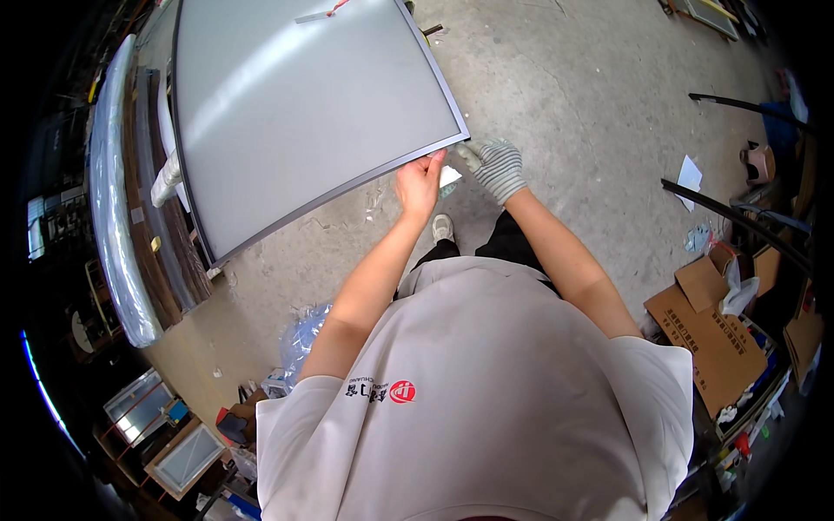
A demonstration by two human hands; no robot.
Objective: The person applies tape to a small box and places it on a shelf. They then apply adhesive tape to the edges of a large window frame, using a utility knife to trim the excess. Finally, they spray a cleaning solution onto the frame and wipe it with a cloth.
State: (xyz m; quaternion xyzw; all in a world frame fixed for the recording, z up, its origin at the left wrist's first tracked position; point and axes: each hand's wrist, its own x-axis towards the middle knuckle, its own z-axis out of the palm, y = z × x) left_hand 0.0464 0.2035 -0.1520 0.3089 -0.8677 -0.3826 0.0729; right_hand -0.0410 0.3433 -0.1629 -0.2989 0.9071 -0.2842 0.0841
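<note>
A large grey panel (295, 113) with a dark metal frame lies in front of me, its near right corner close to my hands. My bare left hand (419, 185) is closed on the near frame edge, just left of that corner, with the thumb along the edge. In a grey striped work glove, my right hand (497, 168) is at the corner with its fingers curled. Whatever lies between those fingers is too small to make out. Below the frame edge, between the hands, shows a small white piece (450, 176). A flat metal tool (314, 16) with a red part rests on the panel's far side.
Long plastic-wrapped profiles (117, 200) stand left of the panel. Clear plastic wrapping (306, 334) lies on the concrete floor (591, 113) by my left arm. Opened cardboard boxes (708, 339) sit at the right, below dark bars (730, 213) jutting inward. Small framed panes (187, 456) stand lower left.
</note>
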